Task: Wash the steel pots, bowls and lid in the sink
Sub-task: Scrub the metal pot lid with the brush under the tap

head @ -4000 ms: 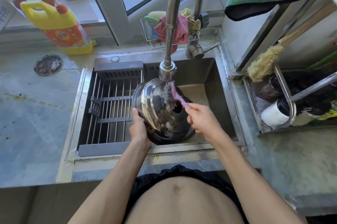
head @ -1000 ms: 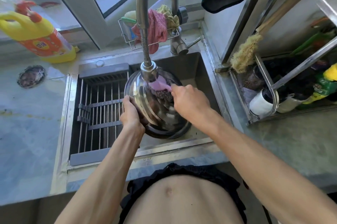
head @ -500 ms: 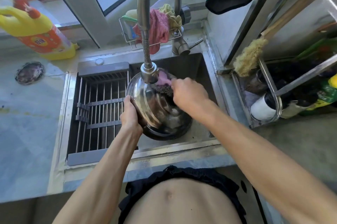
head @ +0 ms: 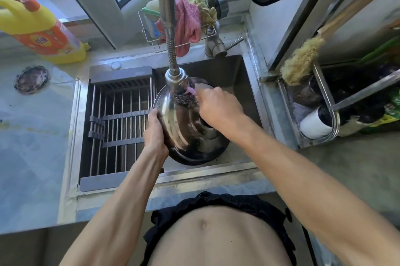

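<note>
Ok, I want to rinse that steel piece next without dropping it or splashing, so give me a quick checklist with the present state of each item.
1. Left hand grips the steel lid's rim: ok.
2. Right hand holds the scrubber against the lid: ok.
3. Faucet head sits right above the lid's upper edge: ok.
4. Water running: cannot tell, no stream shows.
5. Lid is over the sink basin, not over the drying rack: ok.
6. Soap or residue left on the lid: cannot tell, reflections hide it.
</note>
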`<state>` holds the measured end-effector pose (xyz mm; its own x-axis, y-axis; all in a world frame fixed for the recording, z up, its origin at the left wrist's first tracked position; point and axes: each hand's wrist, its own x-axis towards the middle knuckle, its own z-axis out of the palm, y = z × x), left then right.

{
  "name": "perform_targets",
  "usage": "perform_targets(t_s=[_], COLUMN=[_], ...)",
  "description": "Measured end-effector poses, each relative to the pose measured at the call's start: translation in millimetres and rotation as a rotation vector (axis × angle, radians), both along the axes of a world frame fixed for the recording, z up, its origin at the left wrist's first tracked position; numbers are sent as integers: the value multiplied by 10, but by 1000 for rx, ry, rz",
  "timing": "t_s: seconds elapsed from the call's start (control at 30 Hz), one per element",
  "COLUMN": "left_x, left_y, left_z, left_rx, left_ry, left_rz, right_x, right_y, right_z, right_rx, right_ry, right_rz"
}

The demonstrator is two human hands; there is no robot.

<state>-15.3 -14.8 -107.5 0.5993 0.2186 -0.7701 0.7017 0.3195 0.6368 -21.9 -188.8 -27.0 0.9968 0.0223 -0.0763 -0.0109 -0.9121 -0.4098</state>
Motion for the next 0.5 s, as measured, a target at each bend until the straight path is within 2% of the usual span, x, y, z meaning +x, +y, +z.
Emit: perform_targets(t_s=[0.13,0.23,0.4,0.5], left_x=[-17,-7,82,152], left_y=[59,147,194,167], left_z=[-2,8,87,145], left_rx=[-8,-119,-212,-219], left_ry=[-18,-78,-106,-75], left_rz=[25,15,137,239], right_x=[296,301,-13,-391], right_y=[-344,-559,-661,-600], right_z=[-124,-268,-521,-564], right_rx=[-55,-45,78,131], right_ry=[117,184,285,271], right_rz=[-147,-246,-350,-347])
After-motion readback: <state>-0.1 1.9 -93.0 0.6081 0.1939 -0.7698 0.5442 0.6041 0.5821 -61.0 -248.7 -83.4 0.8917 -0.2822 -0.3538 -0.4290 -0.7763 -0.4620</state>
